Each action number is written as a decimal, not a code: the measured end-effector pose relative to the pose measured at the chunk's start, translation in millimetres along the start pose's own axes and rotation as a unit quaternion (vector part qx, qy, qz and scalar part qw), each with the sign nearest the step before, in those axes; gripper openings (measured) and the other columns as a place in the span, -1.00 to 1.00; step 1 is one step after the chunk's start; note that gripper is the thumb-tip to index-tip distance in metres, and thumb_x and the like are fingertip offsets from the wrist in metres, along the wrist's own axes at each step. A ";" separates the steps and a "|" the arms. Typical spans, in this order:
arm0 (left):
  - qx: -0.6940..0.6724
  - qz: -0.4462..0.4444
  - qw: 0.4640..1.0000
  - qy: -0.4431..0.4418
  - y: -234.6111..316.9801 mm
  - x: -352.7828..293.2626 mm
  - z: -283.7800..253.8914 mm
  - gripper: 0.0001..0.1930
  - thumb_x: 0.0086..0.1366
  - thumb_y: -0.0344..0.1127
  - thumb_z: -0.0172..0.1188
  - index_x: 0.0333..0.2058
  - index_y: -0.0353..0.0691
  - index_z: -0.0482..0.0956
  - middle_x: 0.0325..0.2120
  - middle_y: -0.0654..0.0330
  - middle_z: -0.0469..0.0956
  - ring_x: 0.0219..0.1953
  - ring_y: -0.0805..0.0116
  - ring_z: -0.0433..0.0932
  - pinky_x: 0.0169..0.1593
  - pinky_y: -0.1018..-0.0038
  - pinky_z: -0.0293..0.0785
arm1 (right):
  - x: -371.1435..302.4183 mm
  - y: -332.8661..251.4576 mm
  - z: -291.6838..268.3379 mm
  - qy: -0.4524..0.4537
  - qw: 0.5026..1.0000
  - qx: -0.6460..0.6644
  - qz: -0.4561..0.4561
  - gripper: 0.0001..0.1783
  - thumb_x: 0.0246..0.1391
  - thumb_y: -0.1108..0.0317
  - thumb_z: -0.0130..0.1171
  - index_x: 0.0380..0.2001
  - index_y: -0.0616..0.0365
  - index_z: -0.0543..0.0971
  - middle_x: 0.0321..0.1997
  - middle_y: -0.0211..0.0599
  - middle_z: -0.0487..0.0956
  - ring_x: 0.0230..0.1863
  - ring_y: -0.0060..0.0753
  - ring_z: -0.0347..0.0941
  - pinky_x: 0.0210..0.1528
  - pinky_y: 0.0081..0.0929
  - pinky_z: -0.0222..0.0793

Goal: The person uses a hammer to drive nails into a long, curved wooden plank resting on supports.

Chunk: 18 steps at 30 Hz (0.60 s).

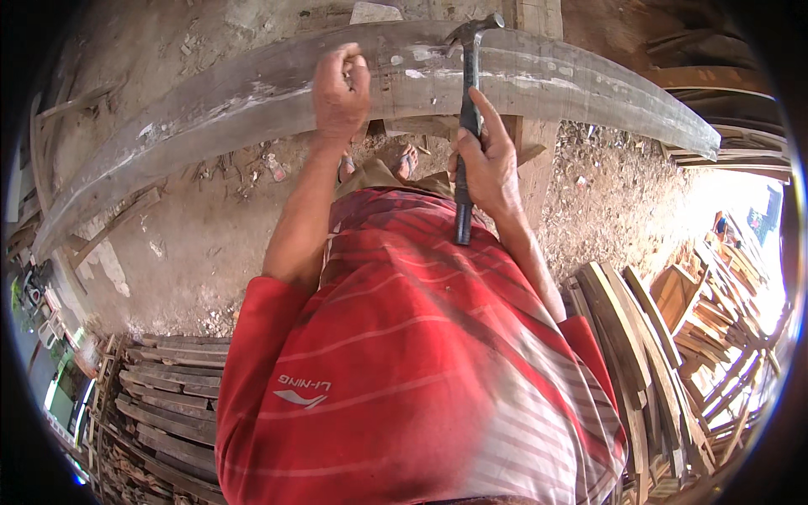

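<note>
A long wooden beam (244, 80), grey-brown with whitish patches, stretches across in front of me and looks bent in this view. Over its middle is my left hand (341, 93), fingers curled in and pressed together; whether anything small is between them is hidden. My right hand (492, 160) is wrapped around the dark handle of a claw hammer (470, 101). The hammer's head points away from me, above the beam's far edge, and the handle's end hangs near my red shirt.
Stacked planks (172, 379) lie behind me on the left, with more long boards (619, 337) on the right. Beyond those is a heap of scrap wood (715, 311). A timber support (539, 160) runs under the beam. Wood chips litter the ground (598, 194).
</note>
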<state>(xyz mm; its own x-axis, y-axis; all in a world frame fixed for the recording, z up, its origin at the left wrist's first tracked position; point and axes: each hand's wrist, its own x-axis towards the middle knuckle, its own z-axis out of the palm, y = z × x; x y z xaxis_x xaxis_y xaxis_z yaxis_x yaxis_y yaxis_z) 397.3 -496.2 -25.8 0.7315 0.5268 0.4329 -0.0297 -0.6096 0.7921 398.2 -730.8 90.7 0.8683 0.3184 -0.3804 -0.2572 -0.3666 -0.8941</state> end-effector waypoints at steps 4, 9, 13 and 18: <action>0.032 0.022 0.999 -0.006 -23.6 5.4 -23.7 -0.76 0.29 -0.43 0.20 -0.06 -0.27 0.56 -0.21 0.04 0.62 -0.20 0.11 0.63 -0.11 0.29 0.60 | -12.8 -1.7 39.7 0.036 0.998 -0.050 0.001 -0.29 0.31 0.47 -0.01 0.50 0.06 0.12 -0.52 -0.44 0.45 -0.57 -0.60 0.44 -0.52 -0.53 0.42; 0.048 0.039 0.998 -0.025 -32.8 5.3 -26.7 -0.74 0.24 -0.42 0.23 -0.07 -0.20 0.57 -0.18 0.04 0.59 -0.10 0.01 0.57 -0.01 0.20 0.56 | -32.3 -8.8 79.6 0.036 0.997 -0.070 0.021 -0.26 0.28 0.43 0.01 0.50 0.01 0.11 -0.46 -0.24 0.57 -0.54 -0.42 0.54 -0.40 -0.34 0.50; 0.026 0.028 0.999 -0.038 -32.4 2.3 -26.0 -0.73 0.23 -0.41 0.25 -0.07 -0.17 0.57 -0.18 0.04 0.59 -0.07 -0.01 0.56 0.01 0.17 0.53 | -29.6 -27.3 83.0 0.091 0.992 -0.076 0.047 -0.30 0.26 0.45 -0.03 0.47 0.09 0.19 -0.33 -0.23 0.61 -0.52 -0.49 0.51 -0.41 -0.39 0.48; -0.002 0.056 0.998 -0.031 -39.3 7.5 -31.6 -0.72 0.23 -0.42 0.25 -0.06 -0.20 0.55 -0.18 0.04 0.59 -0.10 -0.02 0.56 -0.02 0.17 0.54 | -25.4 -82.7 38.4 0.078 0.975 0.162 0.129 -0.41 0.30 0.37 -0.10 0.39 0.19 0.33 -0.38 -0.25 0.54 -0.51 -0.50 0.49 -0.47 -0.52 0.47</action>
<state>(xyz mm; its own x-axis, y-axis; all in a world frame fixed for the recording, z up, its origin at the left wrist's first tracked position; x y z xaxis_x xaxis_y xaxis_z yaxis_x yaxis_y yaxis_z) 382.4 -449.5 -40.1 0.7635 0.4178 0.4925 -0.1173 -0.6602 0.7418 381.1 -675.0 165.2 0.8041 0.1063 -0.5849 -0.5747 -0.1126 -0.8106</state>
